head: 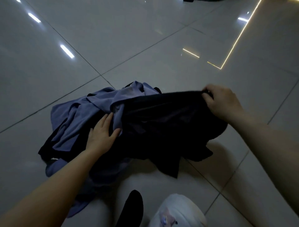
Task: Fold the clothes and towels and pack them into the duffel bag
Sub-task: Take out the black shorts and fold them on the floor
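Observation:
A heap of clothes lies on the tiled floor in front of me. A black garment (161, 126) is lifted off the heap at its upper right edge, where my right hand (221, 102) pinches it with curled fingers. Blue-purple cloth (80, 116) lies crumpled at the left of the heap. My left hand (103, 132) rests flat with straight fingers on the pile, where the blue cloth meets the black garment. The duffel bag is not in view.
Glossy grey floor tiles (129, 40) stretch all round the heap, with light reflections. A black-socked foot (131, 209) and a pale-clad knee (178, 212) sit at the bottom edge. Dark objects (202, 0) show at the far top edge.

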`<state>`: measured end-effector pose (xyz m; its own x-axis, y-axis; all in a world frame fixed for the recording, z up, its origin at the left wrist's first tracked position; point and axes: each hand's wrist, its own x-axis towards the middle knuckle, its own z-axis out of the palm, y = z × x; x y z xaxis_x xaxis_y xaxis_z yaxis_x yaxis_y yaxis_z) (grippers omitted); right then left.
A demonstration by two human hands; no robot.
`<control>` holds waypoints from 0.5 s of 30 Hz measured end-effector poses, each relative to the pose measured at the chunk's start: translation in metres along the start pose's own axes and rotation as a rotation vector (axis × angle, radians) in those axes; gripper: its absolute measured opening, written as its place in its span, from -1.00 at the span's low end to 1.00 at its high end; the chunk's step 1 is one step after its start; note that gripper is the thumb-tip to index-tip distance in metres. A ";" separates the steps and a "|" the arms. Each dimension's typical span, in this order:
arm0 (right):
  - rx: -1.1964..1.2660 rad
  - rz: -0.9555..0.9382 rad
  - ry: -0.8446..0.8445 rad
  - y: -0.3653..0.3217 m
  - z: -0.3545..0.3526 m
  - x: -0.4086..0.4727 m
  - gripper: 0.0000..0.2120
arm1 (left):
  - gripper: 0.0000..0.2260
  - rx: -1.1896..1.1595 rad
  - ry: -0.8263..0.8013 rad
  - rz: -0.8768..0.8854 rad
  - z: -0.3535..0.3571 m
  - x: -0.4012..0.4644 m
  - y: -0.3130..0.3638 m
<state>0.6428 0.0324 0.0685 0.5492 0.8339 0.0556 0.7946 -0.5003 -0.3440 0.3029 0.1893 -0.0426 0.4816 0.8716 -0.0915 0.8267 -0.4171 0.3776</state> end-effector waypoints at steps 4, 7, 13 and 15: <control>0.015 0.119 -0.125 0.021 0.019 -0.010 -0.79 | -0.38 -0.026 0.006 0.041 0.005 -0.006 0.002; 0.017 0.144 -0.082 0.021 0.018 -0.004 -0.77 | -0.18 -0.010 -0.018 0.056 0.003 -0.012 0.005; 0.096 0.266 0.096 0.026 -0.009 0.017 -0.72 | -0.05 0.216 0.146 0.507 0.011 -0.025 0.030; 0.104 0.329 0.088 0.034 -0.012 0.019 -0.72 | -0.07 0.350 0.128 0.719 0.021 -0.022 0.036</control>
<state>0.6830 0.0288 0.0688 0.7951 0.6065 0.0052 0.5433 -0.7083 -0.4507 0.3286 0.1498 -0.0461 0.9102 0.3738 0.1784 0.3813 -0.9244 -0.0083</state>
